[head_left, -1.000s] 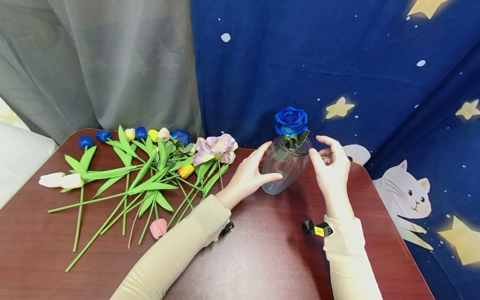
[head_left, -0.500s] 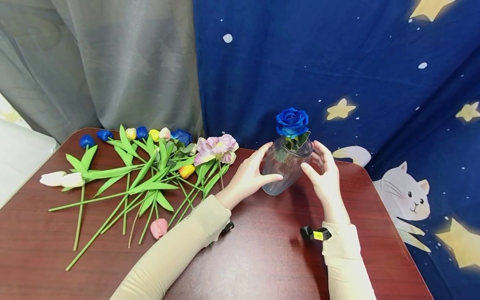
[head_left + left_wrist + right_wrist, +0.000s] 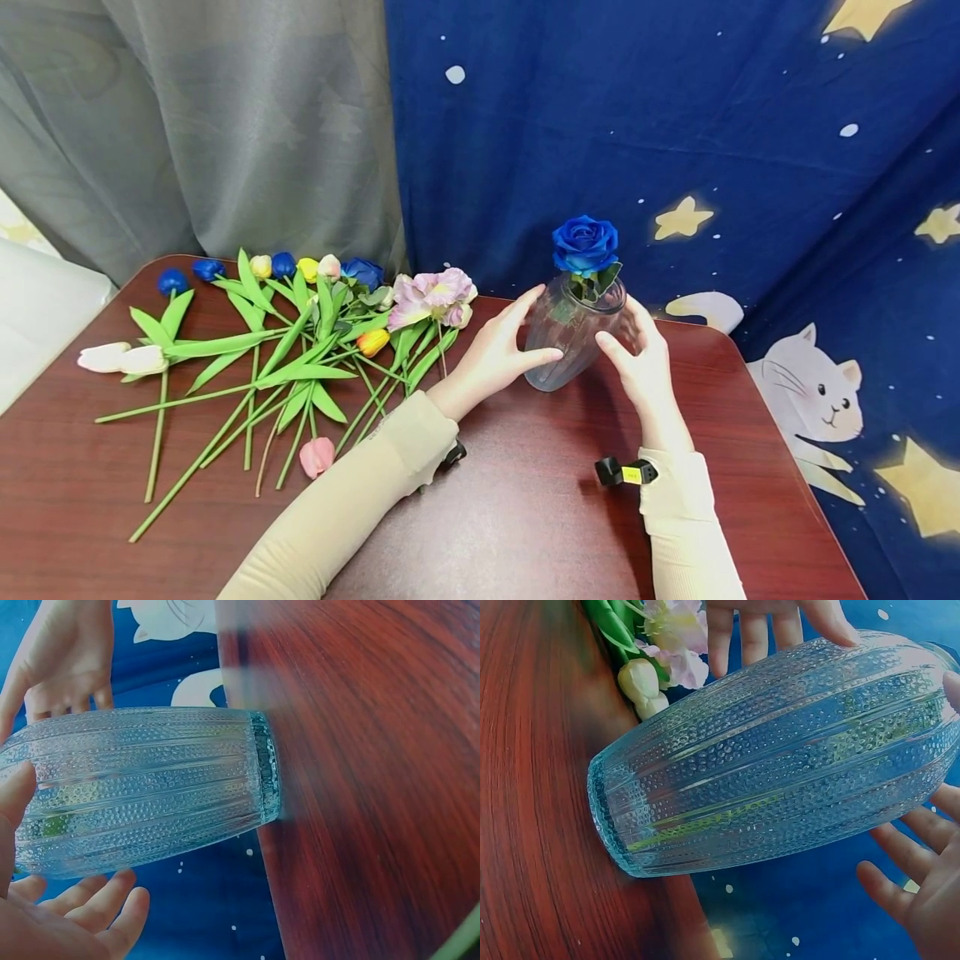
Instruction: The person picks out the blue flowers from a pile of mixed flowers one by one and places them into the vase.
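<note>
A clear ribbed glass vase [image 3: 562, 342] stands on the table with one blue rose [image 3: 586, 246] in it; the green stem [image 3: 705, 823] shows through the textured glass. My left hand [image 3: 491, 354] lies at the vase's left side, thumb across the front and fingers reaching toward the back, spread and fairly straight in the left wrist view. On the opposite side is my right hand [image 3: 643, 362]. Its thumb lies at the front and its extended fingers pass partly behind the glass. Both hands frame the vase loosely at its upper body.
Several artificial flowers lie spread on the left of the table [image 3: 510, 517]: white tulips [image 3: 123, 359], a pink tulip [image 3: 317, 457], an orange tulip [image 3: 372, 342] and a purple-pink flower [image 3: 431, 296]. A blue starry curtain [image 3: 525, 125] hangs behind the vase.
My right hand has moved left, from beside the vase up to its right side. My left hand has stayed at the vase, which stands in the same place.
</note>
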The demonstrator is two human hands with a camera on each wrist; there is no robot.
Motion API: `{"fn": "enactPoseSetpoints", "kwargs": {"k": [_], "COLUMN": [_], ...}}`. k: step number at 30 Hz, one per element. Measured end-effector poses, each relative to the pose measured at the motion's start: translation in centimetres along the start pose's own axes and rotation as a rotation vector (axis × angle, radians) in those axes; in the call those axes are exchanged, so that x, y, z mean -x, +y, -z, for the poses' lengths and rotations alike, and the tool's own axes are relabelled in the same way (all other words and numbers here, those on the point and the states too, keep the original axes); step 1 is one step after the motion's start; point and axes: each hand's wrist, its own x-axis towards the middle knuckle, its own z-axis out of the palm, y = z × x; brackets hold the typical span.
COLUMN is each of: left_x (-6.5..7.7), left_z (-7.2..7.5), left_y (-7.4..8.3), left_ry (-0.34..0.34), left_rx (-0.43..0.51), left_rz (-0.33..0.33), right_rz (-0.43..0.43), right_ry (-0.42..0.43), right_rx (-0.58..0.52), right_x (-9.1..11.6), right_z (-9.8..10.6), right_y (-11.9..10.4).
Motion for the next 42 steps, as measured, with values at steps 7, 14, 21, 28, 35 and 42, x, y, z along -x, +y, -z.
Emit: {"fn": "enactPoseSetpoints", "kwargs": {"k": [7, 14, 21, 28, 35, 42], "left_x": [0.4, 0.8, 1.0, 1.5, 1.8, 2.7], "left_z": [0.2, 0.5, 0.8, 1.3, 2.4, 4.1], "left_y": [-0.2, -0.4, -0.4, -0.2, 0.1, 0.4], "left_ry": [-0.009, 0.021, 0.023, 0.008, -0.003, 0.046], "left_rx": [-0.015, 0.047, 0.051, 0.026, 0.025, -0.046], "left_rz": [0.030, -0.005, -0.022, -0.005, 0.009, -0.014], "right_rz": [-0.011, -0.023, -0.017, -0.020, -0.017, -0.017], "right_ry": [0.002, -0.007, -0.007, -0.002, -0.003, -0.003], "right_rx": [-0.006, 0.001, 0.005, 0.009, 0.004, 0.010], "right_x": [0.0, 0.0, 0.0, 0.0, 0.0, -0.1], "right_z": [0.0, 0.0, 0.0, 0.0, 0.0, 0.1], "right_y": [-0.1, -0.1, -0.1, 0.0, 0.0, 0.2]}}
